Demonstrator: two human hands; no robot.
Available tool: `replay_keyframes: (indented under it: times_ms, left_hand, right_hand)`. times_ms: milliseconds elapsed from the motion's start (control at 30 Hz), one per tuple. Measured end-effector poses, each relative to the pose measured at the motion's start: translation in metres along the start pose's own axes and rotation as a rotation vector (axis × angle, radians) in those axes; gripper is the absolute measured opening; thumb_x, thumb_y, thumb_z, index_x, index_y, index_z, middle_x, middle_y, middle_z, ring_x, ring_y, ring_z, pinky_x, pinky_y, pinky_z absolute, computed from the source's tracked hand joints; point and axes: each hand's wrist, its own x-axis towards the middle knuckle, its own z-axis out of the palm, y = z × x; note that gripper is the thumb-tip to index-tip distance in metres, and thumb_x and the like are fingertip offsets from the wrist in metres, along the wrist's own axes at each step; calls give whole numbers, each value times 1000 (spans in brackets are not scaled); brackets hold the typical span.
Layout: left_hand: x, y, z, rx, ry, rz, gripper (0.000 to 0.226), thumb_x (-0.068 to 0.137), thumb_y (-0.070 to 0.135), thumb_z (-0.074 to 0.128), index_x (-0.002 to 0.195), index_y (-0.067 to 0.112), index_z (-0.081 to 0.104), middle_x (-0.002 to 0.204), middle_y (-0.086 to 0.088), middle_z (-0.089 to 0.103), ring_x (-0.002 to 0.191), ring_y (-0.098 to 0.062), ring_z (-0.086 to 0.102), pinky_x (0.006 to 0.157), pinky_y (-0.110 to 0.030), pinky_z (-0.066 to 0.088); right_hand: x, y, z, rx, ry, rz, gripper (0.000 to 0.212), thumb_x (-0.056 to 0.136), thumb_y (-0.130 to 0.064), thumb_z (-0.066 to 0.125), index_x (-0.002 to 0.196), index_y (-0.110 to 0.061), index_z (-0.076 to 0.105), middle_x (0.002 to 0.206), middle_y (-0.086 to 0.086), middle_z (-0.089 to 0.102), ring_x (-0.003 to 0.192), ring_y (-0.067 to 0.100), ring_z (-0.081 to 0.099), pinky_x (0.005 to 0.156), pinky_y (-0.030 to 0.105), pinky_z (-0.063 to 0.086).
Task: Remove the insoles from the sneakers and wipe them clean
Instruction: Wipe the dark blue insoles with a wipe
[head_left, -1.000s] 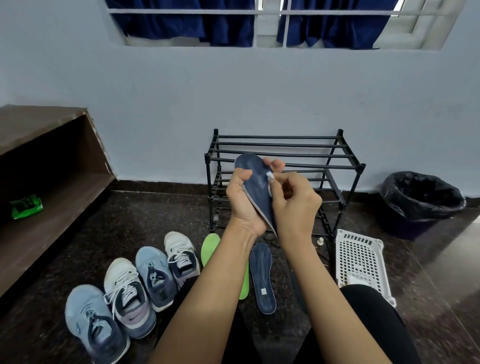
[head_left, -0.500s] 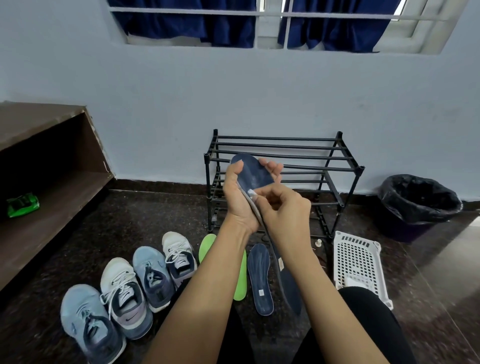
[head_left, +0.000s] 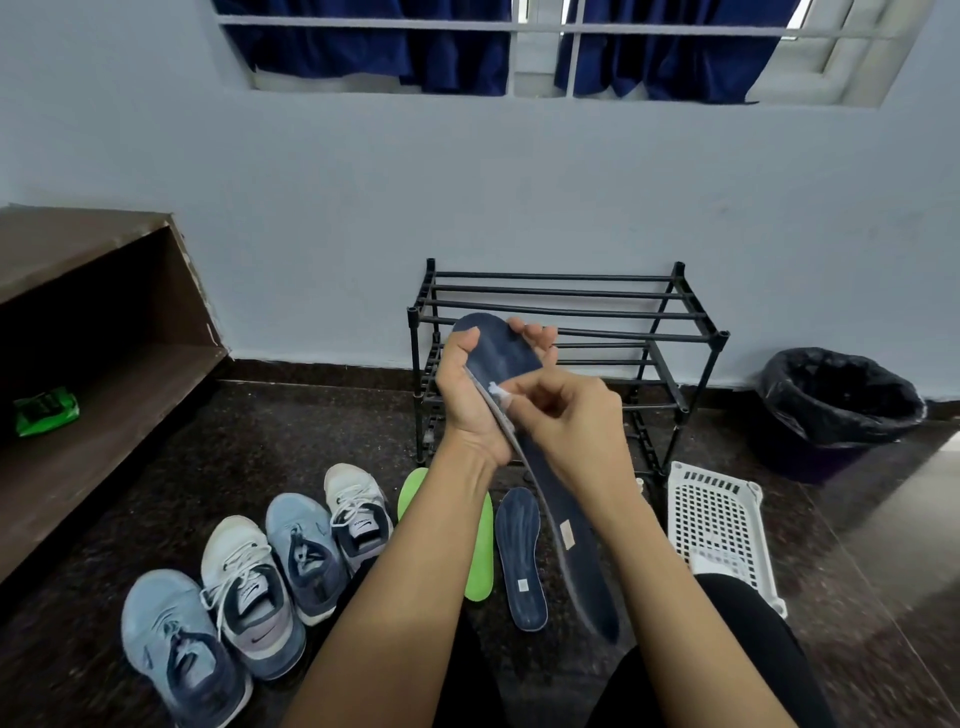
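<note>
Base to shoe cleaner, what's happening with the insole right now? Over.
Left hand grips dark blue insole near the toe end. Right hand pinches white wipe against it. Nothing in the way.

Dark speckled floor (head_left: 291, 431). Four sneakers (head_left: 249, 597) in a row, down-left of left hand (head_left: 467, 410). Green insole (head_left: 480, 571) and dark blue insole (head_left: 521, 561) flat, side by side below the hands. Black shoe rack (head_left: 561, 291) behind them. White basket (head_left: 717, 519) and lined bin (head_left: 841, 405) right of right hand (head_left: 571, 421).
</note>
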Motion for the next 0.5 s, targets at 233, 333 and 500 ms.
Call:
replay_keyframes:
  times_ms: [233,333,500]
  left_hand:
    - [1,-4,3,-16,-41,37,34,80,37,49,88,5,60,85,-8,63,88,-23,66,101,-35,47]
    - [-3,-8,6,10,-32,14,34,79,37,51,82,7,65,84,-5,63,89,-19,64,96,-31,46]
    - [-9,-12,9,95,0,-61,34,78,39,48,95,11,57,91,-4,58,89,-16,55,84,-27,46]
  right_hand:
    - [-4,3,5,58,110,13,3,79,-17,75,78,-15,75,67,-6,69,63,4,62,62,9,44]
    - [0,9,13,33,228,-31,4,80,-15,75,78,-13,72,69,-5,68,63,3,60,62,10,44]
    - [12,21,16,-84,364,-141,3,82,-6,69,84,-9,69,95,2,71,89,9,66,76,36,54]
